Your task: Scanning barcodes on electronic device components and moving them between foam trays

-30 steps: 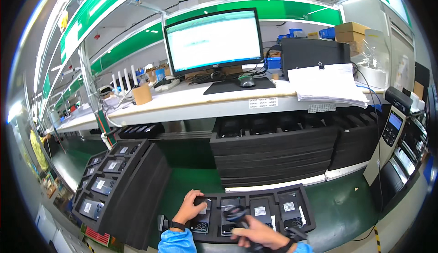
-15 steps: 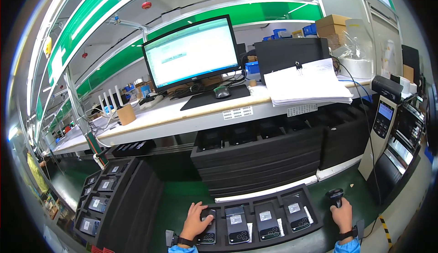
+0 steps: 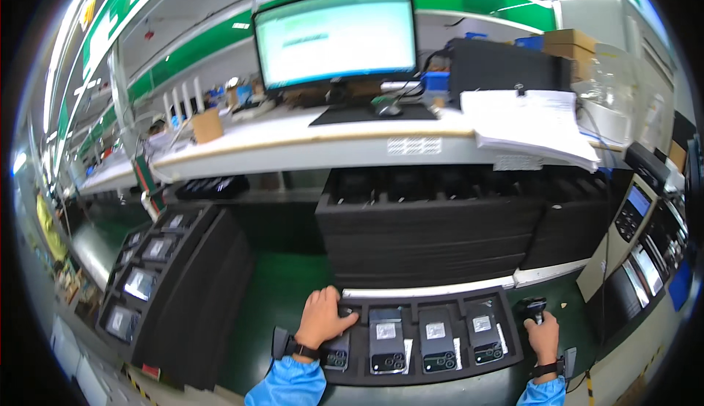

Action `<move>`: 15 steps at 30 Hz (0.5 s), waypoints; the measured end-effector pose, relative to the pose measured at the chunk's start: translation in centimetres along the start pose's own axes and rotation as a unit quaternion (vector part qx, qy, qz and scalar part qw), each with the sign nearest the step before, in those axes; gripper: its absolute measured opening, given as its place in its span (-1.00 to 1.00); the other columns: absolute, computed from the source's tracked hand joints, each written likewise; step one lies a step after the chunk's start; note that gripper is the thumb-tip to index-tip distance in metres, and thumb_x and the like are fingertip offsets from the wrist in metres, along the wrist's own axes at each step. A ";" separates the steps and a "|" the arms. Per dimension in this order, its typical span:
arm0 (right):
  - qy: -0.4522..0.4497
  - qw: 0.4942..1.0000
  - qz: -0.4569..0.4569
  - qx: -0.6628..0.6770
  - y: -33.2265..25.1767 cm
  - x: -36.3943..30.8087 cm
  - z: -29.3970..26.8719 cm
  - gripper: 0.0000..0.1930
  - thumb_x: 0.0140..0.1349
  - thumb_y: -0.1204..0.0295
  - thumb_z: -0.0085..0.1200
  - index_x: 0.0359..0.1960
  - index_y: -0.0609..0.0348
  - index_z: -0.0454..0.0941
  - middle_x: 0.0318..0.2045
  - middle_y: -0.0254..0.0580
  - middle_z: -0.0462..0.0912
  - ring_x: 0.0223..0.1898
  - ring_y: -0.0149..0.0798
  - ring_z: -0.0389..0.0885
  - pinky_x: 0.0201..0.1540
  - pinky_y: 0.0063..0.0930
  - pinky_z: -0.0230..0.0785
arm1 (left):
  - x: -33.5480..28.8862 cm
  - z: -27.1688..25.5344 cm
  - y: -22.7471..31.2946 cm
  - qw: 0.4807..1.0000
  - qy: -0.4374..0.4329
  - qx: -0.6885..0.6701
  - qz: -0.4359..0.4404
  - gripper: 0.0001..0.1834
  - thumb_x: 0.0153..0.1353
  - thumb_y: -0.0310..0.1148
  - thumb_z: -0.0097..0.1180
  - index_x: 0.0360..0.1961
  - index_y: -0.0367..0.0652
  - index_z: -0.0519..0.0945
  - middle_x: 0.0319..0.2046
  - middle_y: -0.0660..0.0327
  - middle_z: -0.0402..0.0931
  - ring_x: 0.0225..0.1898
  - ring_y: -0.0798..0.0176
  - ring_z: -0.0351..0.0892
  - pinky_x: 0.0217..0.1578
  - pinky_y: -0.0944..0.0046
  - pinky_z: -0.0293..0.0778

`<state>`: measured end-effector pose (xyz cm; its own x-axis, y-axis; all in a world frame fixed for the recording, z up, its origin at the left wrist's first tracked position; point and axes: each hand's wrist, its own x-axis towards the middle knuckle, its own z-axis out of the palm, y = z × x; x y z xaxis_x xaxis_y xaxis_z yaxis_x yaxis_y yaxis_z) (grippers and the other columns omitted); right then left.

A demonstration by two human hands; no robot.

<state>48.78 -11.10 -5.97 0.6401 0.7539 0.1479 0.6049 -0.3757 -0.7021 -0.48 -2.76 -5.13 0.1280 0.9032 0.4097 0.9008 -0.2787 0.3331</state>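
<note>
My left hand [image 3: 321,319] lies over the upper part of the leftmost smartphone [image 3: 336,357] in a black foam tray [image 3: 516,333]. Its thumb is stretched apart from the fingers, whose tips bend over the far side and are partly hidden. Three more dark smartphones sit to the right in their own slots, among them one smartphone [image 3: 386,338] with a white label on its back. White paper slips stick out beside them. Right of the tray, my right hand [image 3: 543,340] is closed round the handle of a black handheld barcode scanner [image 3: 531,306].
A tall stack of black foam trays [image 3: 425,241] stands behind the tray, under a shelf [image 3: 352,133] with a monitor [image 3: 336,39], mouse and clipped papers [image 3: 524,124]. Another tray stack [image 3: 198,289] with phones is at left. A beige label printer [image 3: 623,219] stands at right.
The head view has shifted, so the monitor and shelf sit higher and farther right. My left hand has slid toward the far end of the leftmost phone. My right hand still holds the scanner.
</note>
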 end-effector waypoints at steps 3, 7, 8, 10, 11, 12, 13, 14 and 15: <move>-0.009 1.000 -0.004 0.003 0.8 0.7 0.8 -0.61 0.02 0.32 0.24 -0.18 0.40 0.62 -0.31 0.25 0.71 -0.21 0.26 0.69 -0.12 -0.07 0.49 | -0.2 0.1 0.0 1.000 0.025 0.009 0.006 -0.42 -0.03 -0.02 0.43 -0.20 -0.22 0.45 -0.23 -0.05 0.49 -0.09 -0.15 0.47 -0.01 -0.04 0.42; -0.007 1.000 -0.014 0.026 1.8 1.6 1.4 -0.74 0.06 0.42 0.19 -0.27 0.37 0.59 -0.51 -0.03 0.64 -0.50 -0.13 0.61 -0.39 -0.27 0.43 | 0.0 -0.1 0.1 1.000 0.002 0.008 -0.024 -0.43 -0.05 -0.04 0.42 -0.19 -0.19 0.44 -0.23 0.01 0.51 -0.07 -0.13 0.49 0.03 -0.04 0.42; -0.028 0.999 0.027 0.028 2.0 1.7 1.4 -0.66 0.05 0.37 0.22 -0.20 0.41 0.61 -0.40 0.16 0.70 -0.33 0.11 0.70 -0.16 -0.12 0.49 | -0.1 -0.1 0.2 1.000 0.006 0.001 -0.022 -0.43 -0.06 -0.05 0.43 -0.19 -0.19 0.45 -0.24 0.02 0.51 -0.08 -0.12 0.49 0.03 -0.03 0.43; -0.025 0.999 0.017 0.015 2.2 1.7 1.4 -0.66 0.06 0.37 0.22 -0.19 0.41 0.61 -0.40 0.17 0.70 -0.33 0.13 0.70 -0.16 -0.12 0.49 | 0.0 -0.2 0.2 1.000 0.006 -0.008 -0.026 -0.44 -0.06 -0.06 0.43 -0.19 -0.19 0.45 -0.24 0.02 0.51 -0.08 -0.11 0.49 0.02 -0.02 0.43; -0.029 0.999 0.012 0.031 2.1 1.7 1.4 -0.66 0.07 0.37 0.22 -0.19 0.41 0.60 -0.40 0.18 0.70 -0.32 0.14 0.70 -0.15 -0.12 0.49 | 0.0 -0.2 0.2 0.999 0.002 -0.012 -0.030 -0.44 -0.06 -0.07 0.43 -0.18 -0.19 0.45 -0.24 0.02 0.51 -0.09 -0.10 0.49 0.01 -0.01 0.44; -0.021 1.000 0.015 0.013 2.0 1.6 1.4 -0.66 0.07 0.37 0.22 -0.19 0.41 0.60 -0.40 0.18 0.70 -0.32 0.14 0.70 -0.15 -0.12 0.49 | 0.1 -0.3 0.2 0.999 0.000 -0.013 -0.034 -0.44 -0.07 -0.07 0.43 -0.17 -0.19 0.45 -0.25 0.03 0.51 -0.09 -0.10 0.49 0.00 0.00 0.45; -0.015 1.000 0.000 0.007 1.9 1.6 1.3 -0.69 0.08 0.38 0.22 -0.22 0.41 0.60 -0.44 0.12 0.69 -0.39 0.07 0.69 -0.22 -0.14 0.49 | 0.2 -0.3 0.3 0.999 -0.006 -0.014 -0.039 -0.44 -0.07 -0.09 0.43 -0.17 -0.19 0.46 -0.24 0.02 0.51 -0.08 -0.09 0.49 0.00 0.00 0.46; -0.019 1.000 -0.008 0.012 1.7 1.5 1.3 -0.71 0.10 0.40 0.22 -0.24 0.40 0.59 -0.48 0.06 0.68 -0.45 0.00 0.67 -0.29 -0.17 0.49 | 0.2 -0.3 0.3 0.999 -0.007 -0.017 -0.041 -0.44 -0.07 -0.09 0.43 -0.17 -0.19 0.46 -0.24 0.02 0.51 -0.08 -0.09 0.49 0.00 0.00 0.46; -0.012 1.000 -0.019 0.002 1.5 1.5 1.2 -0.71 0.10 0.40 0.22 -0.24 0.40 0.59 -0.48 0.06 0.68 -0.45 0.00 0.67 -0.29 -0.17 0.49 | 0.3 -0.4 0.4 0.999 0.003 -0.025 -0.037 -0.44 -0.07 -0.11 0.43 -0.17 -0.20 0.46 -0.25 0.03 0.51 -0.10 -0.09 0.49 -0.03 0.00 0.46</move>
<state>50.05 -9.89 -7.68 0.6056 0.7799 0.1583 0.6266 -0.3447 -0.6990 -0.27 -2.74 -4.61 0.0593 0.9203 0.3866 0.8855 -0.2273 0.4052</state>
